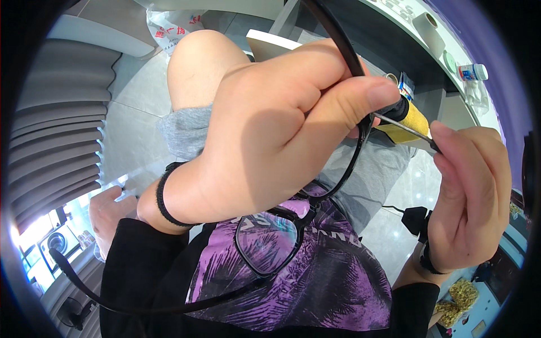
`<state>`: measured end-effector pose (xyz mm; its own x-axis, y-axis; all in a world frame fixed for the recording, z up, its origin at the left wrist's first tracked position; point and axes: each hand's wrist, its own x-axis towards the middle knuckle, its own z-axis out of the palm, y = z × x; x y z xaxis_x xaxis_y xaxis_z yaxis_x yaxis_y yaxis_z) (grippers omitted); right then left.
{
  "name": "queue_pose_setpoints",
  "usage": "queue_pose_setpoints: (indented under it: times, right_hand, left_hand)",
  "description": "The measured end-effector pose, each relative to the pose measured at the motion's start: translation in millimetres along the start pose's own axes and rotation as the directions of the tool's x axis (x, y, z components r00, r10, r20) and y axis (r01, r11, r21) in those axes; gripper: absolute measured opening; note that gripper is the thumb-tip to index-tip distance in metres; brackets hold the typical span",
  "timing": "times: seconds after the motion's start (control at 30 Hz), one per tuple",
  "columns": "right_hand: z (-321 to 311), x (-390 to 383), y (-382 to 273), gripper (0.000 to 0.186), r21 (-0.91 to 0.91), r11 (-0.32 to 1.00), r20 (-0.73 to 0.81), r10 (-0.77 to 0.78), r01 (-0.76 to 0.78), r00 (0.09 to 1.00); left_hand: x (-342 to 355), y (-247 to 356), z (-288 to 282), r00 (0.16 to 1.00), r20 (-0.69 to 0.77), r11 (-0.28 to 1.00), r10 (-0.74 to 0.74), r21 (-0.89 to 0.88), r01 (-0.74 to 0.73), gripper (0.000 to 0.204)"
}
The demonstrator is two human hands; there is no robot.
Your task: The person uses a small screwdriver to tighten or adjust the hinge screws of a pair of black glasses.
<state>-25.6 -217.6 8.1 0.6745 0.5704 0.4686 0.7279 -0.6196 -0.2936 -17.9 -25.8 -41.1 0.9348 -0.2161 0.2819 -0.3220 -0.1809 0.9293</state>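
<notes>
My left hand [270, 129] pinches a pair of black-framed eyeglasses [298, 217] between thumb and fingers, at the corner where one temple arm meets the rim. That temple rises past my fingers toward the top, and the other sweeps down to the lower left. One clear lens [267, 242] hangs in front of my shirt. My right hand [470, 197] is closed on a small thin-shafted screwdriver [403, 127]. Its metal shaft points left to the pinched corner of the frame. My left fingers hide the tip, so I cannot tell whether it sits in a screw.
A yellow and black item [414, 121] lies beyond the screwdriver. An open drawer [273, 48] and a shelf with a white-capped bottle [472, 72] stand ahead. A plastic bag [169, 28] is on the floor. Another hand [110, 211] shows at the left; whose it is I cannot tell.
</notes>
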Motion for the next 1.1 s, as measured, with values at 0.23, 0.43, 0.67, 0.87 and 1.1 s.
queue_pose_setpoints:
  times: [0.23, 0.43, 0.67, 0.87, 1.1]
  right_hand:
    - [-0.6, 0.4, 0.1, 0.018, 0.075, 0.997, 0.016, 0.012, -0.013, 1.0]
    - [6.4, -0.8, 2.9, 0.014, 0.074, 0.997, -0.053, -0.003, 0.007, 0.999]
    - [2.6, -3.8, -5.4, 0.011, -0.139, 0.981, 0.021, 0.141, -0.137, 0.99]
    - [0.8, -5.6, -2.2, 0.011, -0.077, 0.987, 0.027, 0.147, -0.144, 0.989]
    - [2.3, -10.2, 6.1, 0.011, 0.053, 0.984, 0.094, 0.167, -0.172, 0.982]
  left_hand:
    - [-0.3, 0.0, -4.0, 0.999, 0.033, 0.999, 0.034, 0.042, -0.035, 0.021]
    - [-1.9, 0.8, -4.5, 0.998, 0.022, 0.996, 0.067, 0.051, -0.068, 0.02]
    - [-2.4, -3.4, 4.4, 0.988, -0.021, 0.987, 0.156, 0.051, -0.155, 0.016]
    - [-5.7, 1.4, 6.5, 0.998, 0.039, 0.995, 0.056, 0.083, -0.059, 0.018]
    - [-10.7, 3.9, 7.5, 0.996, 0.067, 0.996, -0.062, 0.06, 0.058, 0.018]
